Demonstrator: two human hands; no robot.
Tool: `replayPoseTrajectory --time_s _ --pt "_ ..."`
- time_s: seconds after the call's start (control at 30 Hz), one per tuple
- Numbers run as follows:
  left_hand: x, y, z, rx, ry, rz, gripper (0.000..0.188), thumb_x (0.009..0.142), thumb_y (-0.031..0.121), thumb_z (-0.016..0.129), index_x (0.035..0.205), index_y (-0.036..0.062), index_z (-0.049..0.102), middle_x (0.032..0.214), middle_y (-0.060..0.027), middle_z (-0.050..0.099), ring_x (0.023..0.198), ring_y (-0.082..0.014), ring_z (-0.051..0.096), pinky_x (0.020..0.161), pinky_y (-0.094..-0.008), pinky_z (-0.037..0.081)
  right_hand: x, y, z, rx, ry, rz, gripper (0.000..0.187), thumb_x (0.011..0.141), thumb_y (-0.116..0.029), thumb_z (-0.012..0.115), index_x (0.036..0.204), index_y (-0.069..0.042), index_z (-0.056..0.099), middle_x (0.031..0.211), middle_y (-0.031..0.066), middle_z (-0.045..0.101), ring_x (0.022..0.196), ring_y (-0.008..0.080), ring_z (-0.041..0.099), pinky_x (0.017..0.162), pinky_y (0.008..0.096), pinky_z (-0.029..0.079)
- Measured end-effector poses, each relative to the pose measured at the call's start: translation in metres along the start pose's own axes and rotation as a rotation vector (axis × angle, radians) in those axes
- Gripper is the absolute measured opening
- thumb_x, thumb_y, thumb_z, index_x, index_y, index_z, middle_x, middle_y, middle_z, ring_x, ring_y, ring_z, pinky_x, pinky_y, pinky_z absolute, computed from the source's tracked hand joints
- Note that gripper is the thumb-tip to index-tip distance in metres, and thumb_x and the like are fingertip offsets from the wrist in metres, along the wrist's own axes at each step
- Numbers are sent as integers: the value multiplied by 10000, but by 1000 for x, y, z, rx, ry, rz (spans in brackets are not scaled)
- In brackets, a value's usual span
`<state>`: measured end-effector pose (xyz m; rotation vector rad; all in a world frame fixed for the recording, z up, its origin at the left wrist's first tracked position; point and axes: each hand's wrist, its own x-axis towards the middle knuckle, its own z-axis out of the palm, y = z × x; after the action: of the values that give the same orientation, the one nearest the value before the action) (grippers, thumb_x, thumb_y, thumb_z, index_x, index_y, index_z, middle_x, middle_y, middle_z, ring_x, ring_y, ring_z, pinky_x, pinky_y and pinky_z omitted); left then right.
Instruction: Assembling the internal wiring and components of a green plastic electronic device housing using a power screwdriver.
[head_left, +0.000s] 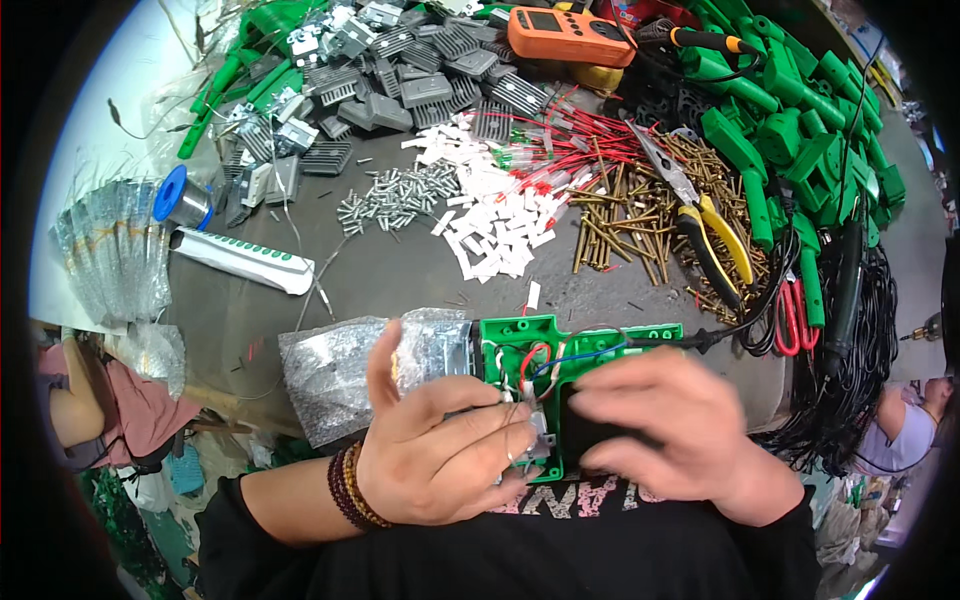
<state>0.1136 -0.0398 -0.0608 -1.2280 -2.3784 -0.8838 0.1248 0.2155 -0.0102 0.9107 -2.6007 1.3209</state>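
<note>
Logging hazards around the green housing half, which lies directly in front of the torso, cavity up, between the 2 hands. Left hand: laid across the housing's near left part, fingertips at a grey metal part; the fingers mask the contact, so cannot tell whether it is grasped or merely touched. Right hand: blurred, at the housing's right side, thumb and fingers spread, nothing visible between them. Risk 1: the blue wire crosses the housing's far right arm and the red wire loops up inside; if either rides over a wall, pressure from above could pinch it. Risk 2: the black cable comes in from the housing's right; a snag out there could tug on the connections, whose soundness cannot be judged from this view. Risk 3: the bubble wrap lies just left of the housing; an edge working underneath could make it rock or slide. Risk 4: short silver screws and long brass-coloured screws sit loose beyond the housing; 1 stray, knocked by a sleeve, could drop into the cavity and jam or short something.
</note>
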Motion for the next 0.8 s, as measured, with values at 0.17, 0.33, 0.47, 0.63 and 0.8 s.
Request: replayPoseTrajectory --time_s 0.17,0.33,0.47,0.63,0.8 --pt "2 2 0 -90 -32 -47 333 661 328 799 936 145 759 1024 54 717 980 -203 628 1133 -763 160 -8 13 -12 -127 118 47 325 737 -95 851 1034 -37 732 1015 113 689 855 255 665 715 359 538" --pt "4 -3 2 -127 -28 -19 396 639 335 810 972 130 751 1030 32 725 961 -216 625 1109 -786 209 0 23 -1 -261 50 -80 344 693 -143 834 1016 -95 726 1040 50 640 917 240 616 778 372 484" --pt "2 0 3 -137 6 -21 394 620 333 817 943 122 738 1032 15 725 950 -215 623 1089 -806 218 6 16 3 -374 -102 -89 316 738 -265 748 1031 -150 719 1020 4 564 949 193 555 815 367 420" --pt "-1 -2 4 -173 1 -17 380 616 327 813 920 118 721 1023 11 709 963 -217 624 1097 -806 201 28 12 -15 -476 -410 -157 189 797 -244 665 962 -160 702 913 6 508 886 173 535 753 335 382" --pt "-3 0 1 -178 -4 -30 354 632 324 810 906 119 720 992 13 689 976 -220 626 1106 -800 193 46 10 -21 -456 -610 -194 297 787 -224 660 1074 -184 722 853 -15 518 817 158 558 714 329 390"
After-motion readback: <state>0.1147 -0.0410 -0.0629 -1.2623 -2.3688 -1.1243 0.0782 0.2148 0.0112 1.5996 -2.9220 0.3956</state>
